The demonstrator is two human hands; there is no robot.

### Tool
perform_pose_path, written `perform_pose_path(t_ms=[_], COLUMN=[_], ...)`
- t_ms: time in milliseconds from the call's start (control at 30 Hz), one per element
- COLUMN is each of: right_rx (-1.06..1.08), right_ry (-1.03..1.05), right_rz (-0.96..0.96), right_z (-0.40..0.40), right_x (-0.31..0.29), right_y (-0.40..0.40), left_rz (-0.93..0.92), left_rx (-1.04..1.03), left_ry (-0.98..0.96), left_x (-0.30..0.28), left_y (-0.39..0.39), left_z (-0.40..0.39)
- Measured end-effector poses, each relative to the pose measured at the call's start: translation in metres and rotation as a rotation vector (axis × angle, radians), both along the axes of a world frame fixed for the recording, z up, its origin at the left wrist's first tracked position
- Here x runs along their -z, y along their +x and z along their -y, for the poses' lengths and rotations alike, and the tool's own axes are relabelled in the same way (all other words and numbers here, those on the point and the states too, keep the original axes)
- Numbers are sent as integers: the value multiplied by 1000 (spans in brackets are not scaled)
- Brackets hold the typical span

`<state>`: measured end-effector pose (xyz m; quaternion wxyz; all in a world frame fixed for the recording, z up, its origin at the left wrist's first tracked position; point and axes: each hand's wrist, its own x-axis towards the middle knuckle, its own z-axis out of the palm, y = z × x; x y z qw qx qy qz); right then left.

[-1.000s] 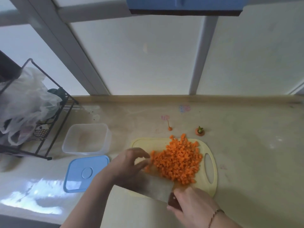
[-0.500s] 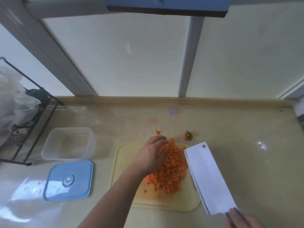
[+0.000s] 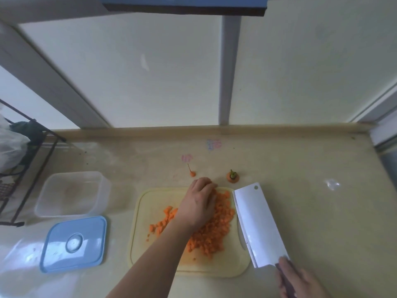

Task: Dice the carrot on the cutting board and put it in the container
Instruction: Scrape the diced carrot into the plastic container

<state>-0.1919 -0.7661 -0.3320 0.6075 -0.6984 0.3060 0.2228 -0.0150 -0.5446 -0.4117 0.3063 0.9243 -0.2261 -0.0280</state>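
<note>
A heap of diced carrot (image 3: 217,231) lies on the pale yellow cutting board (image 3: 150,233). My left hand (image 3: 198,204) lies across the top of the heap, fingers bent over the far pieces. My right hand (image 3: 300,280) grips the dark handle of a cleaver (image 3: 257,222), whose broad blade lies flat along the board's right edge, next to the heap. The clear plastic container (image 3: 72,193) stands to the left of the board with nothing in it.
A blue lid (image 3: 74,244) lies in front of the container. A carrot top (image 3: 232,177) and a carrot tip (image 3: 191,173) sit on the counter behind the board. A black wire rack (image 3: 25,168) with a plastic bag stands at far left.
My left hand moved from the heap's left side onto its top. My right hand swung the cleaver from the board's front to lie flat at the heap's right.
</note>
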Motion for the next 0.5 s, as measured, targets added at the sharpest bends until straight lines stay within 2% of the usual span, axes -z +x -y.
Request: perform_pose_path(t_ms=[100, 233, 500], right_rx=[36, -152, -416], right_ry=[-40, -53, -102], right_rz=[-33, -80, -75], right_z=[-1, -4, -19], right_x=[13, 25, 39], right_y=[1, 6, 18], left_rz=[27, 24, -45], left_rx=[14, 21, 4], left_ry=[-12, -54, 80], left_x=[4, 1, -3], left_y=[-4, -15, -38], left_z=[0, -3, -4])
